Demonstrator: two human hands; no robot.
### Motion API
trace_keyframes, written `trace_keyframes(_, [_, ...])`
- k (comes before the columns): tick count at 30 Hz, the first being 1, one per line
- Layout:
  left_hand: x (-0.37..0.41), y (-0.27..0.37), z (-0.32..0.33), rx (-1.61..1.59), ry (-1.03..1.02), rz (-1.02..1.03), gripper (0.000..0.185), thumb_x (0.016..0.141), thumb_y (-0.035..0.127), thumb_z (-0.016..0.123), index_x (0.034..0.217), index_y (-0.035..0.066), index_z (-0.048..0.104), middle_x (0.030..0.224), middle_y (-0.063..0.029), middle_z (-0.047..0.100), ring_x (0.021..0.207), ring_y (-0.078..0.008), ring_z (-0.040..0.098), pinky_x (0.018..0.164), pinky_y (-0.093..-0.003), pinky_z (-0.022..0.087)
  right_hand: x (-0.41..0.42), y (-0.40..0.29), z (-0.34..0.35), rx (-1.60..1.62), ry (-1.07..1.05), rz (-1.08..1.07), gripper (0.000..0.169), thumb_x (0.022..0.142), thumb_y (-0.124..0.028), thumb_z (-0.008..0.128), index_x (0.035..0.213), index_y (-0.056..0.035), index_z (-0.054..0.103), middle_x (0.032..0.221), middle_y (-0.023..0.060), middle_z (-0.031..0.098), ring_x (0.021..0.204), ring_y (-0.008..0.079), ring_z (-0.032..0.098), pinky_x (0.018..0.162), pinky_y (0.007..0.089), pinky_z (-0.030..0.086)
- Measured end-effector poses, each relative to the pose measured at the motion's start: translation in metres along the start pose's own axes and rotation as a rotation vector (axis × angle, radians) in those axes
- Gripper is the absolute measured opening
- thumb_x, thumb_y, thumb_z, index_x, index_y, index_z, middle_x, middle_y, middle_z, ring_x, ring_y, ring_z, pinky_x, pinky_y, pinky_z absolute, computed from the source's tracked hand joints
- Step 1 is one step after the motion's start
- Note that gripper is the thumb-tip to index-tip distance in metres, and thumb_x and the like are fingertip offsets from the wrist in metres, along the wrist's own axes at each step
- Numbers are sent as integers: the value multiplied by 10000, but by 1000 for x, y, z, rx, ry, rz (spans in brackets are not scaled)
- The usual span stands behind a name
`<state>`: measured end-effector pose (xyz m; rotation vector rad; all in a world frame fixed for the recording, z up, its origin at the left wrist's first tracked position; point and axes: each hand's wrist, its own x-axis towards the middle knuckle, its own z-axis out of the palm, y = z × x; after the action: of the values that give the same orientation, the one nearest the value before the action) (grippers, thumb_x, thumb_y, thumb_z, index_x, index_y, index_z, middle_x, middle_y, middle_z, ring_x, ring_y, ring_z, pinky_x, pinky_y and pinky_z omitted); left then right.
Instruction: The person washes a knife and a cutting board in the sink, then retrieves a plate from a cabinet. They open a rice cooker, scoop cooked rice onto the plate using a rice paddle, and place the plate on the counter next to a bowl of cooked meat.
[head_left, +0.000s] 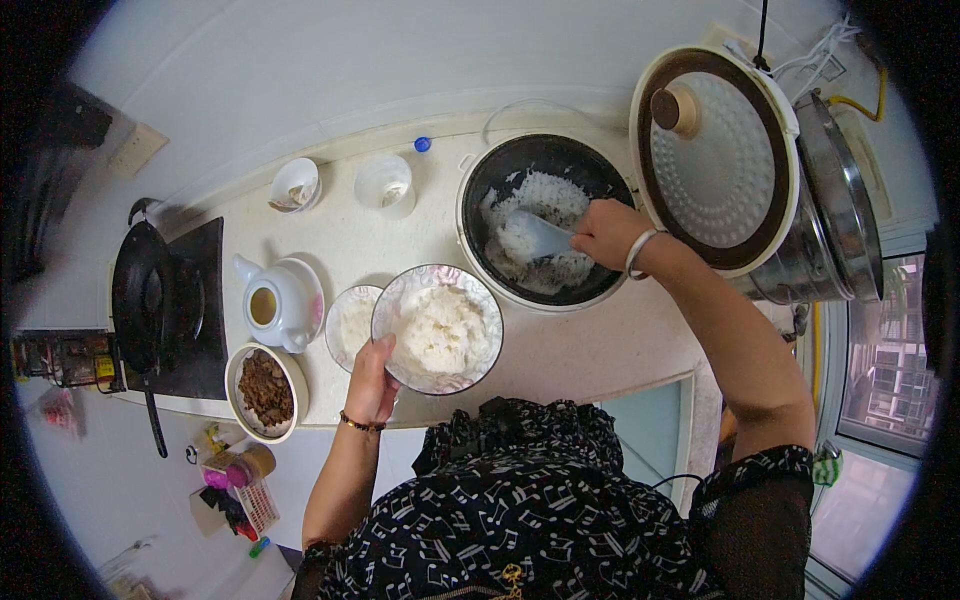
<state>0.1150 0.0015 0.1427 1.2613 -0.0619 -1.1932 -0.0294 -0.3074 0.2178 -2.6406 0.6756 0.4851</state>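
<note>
My left hand (372, 379) grips the rim of a flower-patterned bowl (386, 319), with its thumb over the edge. Cooked white rice (445, 330) is heaped in that bowl. My right hand (611, 234) holds the handle of a pale translucent rice paddle (551, 236) inside the rice cooker (480, 169). White rice lies on the paddle's blade and around it in the dark inner pot (491, 169). Partly hidden behind the held bowl, a second bowl (341, 311) of rice stands on the counter. The cooker's lid (720, 165) is raised at the right.
To the left are a pale blue teapot (289, 304), an oval dish (301, 390) of brown food and a wok (142, 292) on the black cooktop (206, 247). A small bowl (294, 184), a plastic cup (384, 184) and a blue cap (422, 144) sit near the wall. Steel pots (840, 202) stand behind the lid.
</note>
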Motion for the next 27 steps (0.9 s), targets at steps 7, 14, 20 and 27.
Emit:
trace_keyframes(7, [-1,1,9,-114,53,53,387,815,262,479,1061,-36,456,1005,-111,550,866,-165,569,706,-264,480,12,-4,1,272,-197,17,238,745,-154,562,613,43,593,434,88,479,364,146,427,393,294,376])
trace_keyframes(14, [-1,-2,3,-47,28,-9,493,823,337,458,1171,-7,399,1140,-113,493,1035,-209,488,876,-341,398,6,1,2,524,-286,123,225,769,-186,563,670,7,623,438,19,468,355,89,401,352,249,346])
trace_keyframes(20, [-8,5,7,39,54,-5,450,817,316,478,1133,-1,434,1109,-100,514,981,-194,523,837,-323,429,-22,0,-9,791,-168,175,291,785,-291,542,730,-25,648,456,7,480,341,77,399,331,232,328])
trace_keyframes(27, [-19,7,10,-92,13,45,455,821,315,471,1151,6,427,1125,-100,507,1011,-187,509,852,-314,426,-78,-20,-27,993,117,175,287,802,-313,546,752,-49,646,443,-23,446,344,47,371,323,190,279])
